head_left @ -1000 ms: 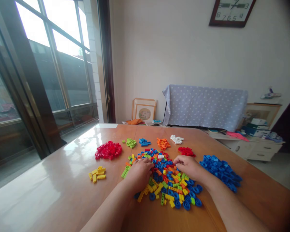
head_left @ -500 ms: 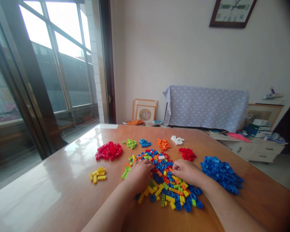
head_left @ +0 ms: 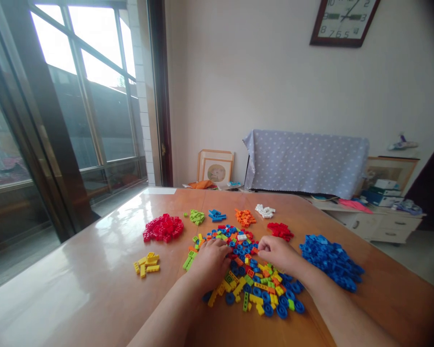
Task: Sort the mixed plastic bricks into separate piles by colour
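A mixed heap of small plastic bricks in blue, yellow, green, orange and red lies in the middle of the wooden table. My left hand rests knuckles-up on the heap's left side, fingers curled down into the bricks. My right hand sits on the heap's right side, fingers bent and pinched among the pieces. What either hand grips is hidden under the fingers.
Sorted piles ring the heap: red, yellow, green, a small blue one, orange, white, a second red one, and a large blue pile at right. A cloth-covered cabinet stands behind the table.
Both hands have stayed on the heap with only small finger shifts; the right hand edged slightly left. The view tilted a little.
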Demonstrator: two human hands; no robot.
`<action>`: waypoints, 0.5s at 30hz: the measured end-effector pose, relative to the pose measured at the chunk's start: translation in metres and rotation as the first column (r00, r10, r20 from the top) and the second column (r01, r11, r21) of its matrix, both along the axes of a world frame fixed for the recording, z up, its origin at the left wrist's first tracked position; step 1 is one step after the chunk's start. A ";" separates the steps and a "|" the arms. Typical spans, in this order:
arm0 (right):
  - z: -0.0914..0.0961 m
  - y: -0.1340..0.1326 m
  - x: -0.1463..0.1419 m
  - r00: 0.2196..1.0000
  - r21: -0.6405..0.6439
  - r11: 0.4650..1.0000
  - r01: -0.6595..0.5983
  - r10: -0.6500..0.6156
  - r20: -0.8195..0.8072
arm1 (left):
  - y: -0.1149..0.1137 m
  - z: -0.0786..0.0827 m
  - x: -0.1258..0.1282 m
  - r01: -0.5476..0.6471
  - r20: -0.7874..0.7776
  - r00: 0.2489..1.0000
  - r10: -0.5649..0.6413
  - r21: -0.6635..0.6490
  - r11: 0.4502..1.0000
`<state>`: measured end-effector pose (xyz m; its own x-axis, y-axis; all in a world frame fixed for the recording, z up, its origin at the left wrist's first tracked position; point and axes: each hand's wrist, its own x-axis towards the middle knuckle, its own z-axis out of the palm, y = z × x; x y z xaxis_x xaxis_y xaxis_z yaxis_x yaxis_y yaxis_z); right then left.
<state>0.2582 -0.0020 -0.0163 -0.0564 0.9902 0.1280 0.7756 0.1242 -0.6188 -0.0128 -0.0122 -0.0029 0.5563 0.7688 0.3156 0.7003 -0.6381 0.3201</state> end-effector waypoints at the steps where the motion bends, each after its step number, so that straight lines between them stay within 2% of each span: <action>1: 0.001 0.003 0.001 0.999 0.004 1.000 0.012 -0.012 -0.035 | 0.000 0.000 0.000 -0.004 0.007 1.000 0.004 0.001 1.000; 6: 0.009 0.024 0.002 0.978 -0.019 0.997 0.070 -0.073 -0.197 | 0.002 0.002 -0.001 -0.016 0.011 1.000 0.016 -0.005 1.000; 11: 0.013 0.057 -0.002 0.938 -0.134 0.981 0.137 -0.172 -0.300 | 0.003 0.002 -0.004 -0.040 0.013 0.999 0.040 -0.007 0.999; 15: 0.012 0.087 -0.005 0.893 -0.252 0.943 0.215 -0.295 -0.342 | 0.003 0.002 -0.006 -0.057 0.019 0.998 0.057 -0.009 0.998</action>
<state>0.2528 0.0851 -0.0047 0.2131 0.9703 -0.1147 0.4736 -0.2052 -0.8565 -0.0185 -0.0089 -0.0005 0.5052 0.8019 0.3189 0.7294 -0.5942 0.3388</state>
